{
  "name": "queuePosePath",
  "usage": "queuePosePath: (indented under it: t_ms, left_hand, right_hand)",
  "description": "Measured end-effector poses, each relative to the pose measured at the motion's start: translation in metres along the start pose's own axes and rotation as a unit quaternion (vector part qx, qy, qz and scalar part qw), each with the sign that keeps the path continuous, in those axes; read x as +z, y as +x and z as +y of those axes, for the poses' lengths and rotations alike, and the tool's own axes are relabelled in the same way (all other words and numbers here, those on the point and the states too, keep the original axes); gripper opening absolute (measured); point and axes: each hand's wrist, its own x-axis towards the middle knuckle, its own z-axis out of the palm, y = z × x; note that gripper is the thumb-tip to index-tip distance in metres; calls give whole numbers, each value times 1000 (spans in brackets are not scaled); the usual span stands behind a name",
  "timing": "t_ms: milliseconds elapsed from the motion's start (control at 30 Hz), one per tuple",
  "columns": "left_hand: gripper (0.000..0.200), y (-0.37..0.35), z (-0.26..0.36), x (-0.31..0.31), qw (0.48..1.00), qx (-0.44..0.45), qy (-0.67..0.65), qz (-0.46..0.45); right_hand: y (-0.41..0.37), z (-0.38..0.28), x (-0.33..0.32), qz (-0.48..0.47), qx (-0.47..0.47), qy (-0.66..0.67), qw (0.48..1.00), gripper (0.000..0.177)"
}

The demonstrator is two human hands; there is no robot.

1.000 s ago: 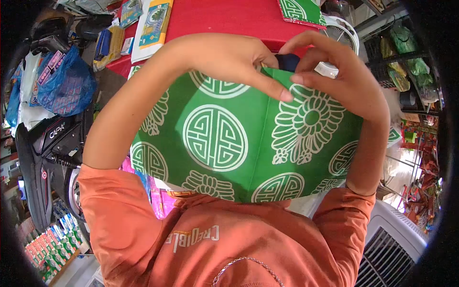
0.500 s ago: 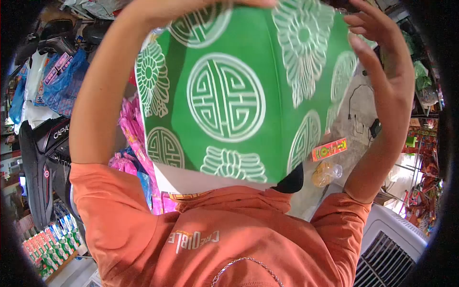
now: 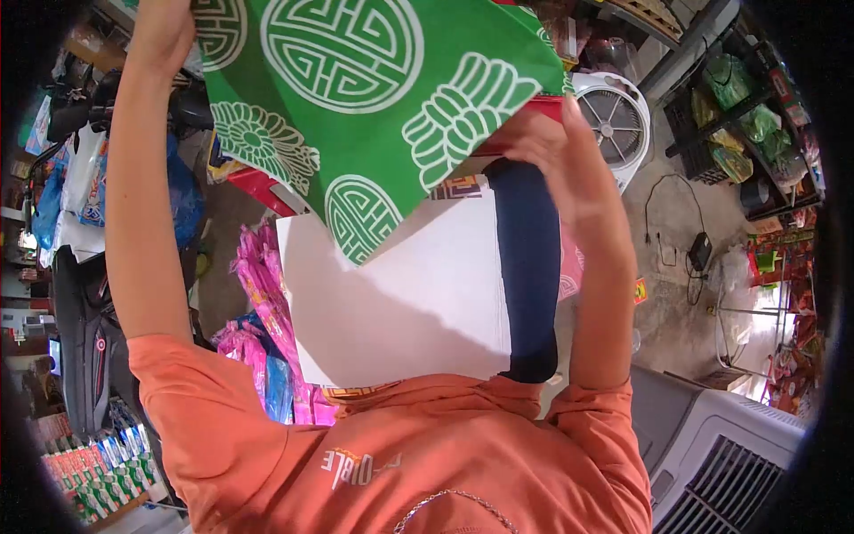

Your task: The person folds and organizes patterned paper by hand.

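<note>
Here's the sheet (image 3: 342, 53) up front, the left hand (image 3: 165, 43) at its left edge, the right hand (image 3: 553, 160) just beside its right edge, its lower tip in front of the paper (image 3: 400, 294) across the person's lap (image 3: 531, 276). Packets (image 3: 265, 285) sit left of the lap; beyond the right hand stands the fan (image 3: 608, 123), and farther right, on the floor (image 3: 658, 303), lies the adapter (image 3: 700, 251).

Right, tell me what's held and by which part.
Green patterned sheet, in the left hand, seemingly by its left edge; whether the blurred right hand holds it too cannot be told.
</note>
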Motion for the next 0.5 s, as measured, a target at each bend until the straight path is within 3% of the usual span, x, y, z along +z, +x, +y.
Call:
queuePosePath:
  t_ms: [133, 267, 367, 500]
  left_hand:
    - [46, -2, 2, -3, 1000, -1, 21, 20]
    - [44, -5, -1, -15, 999, 0, 41, 23]
    - [44, -6, 2, -18, 994, -35, 82, 70]
    - [40, -9, -3, -21, 995, -40, 56, 69]
  right_hand:
    - [20, -21, 32, -42, -23, 165, 985, 70]
    - [33, -32, 35, -19, -31, 263, 964, 59]
    - [39, -31, 28, -45, -47, 258, 964, 54]
    - [36, -31, 34, -6, -127, 175, 976, 39]
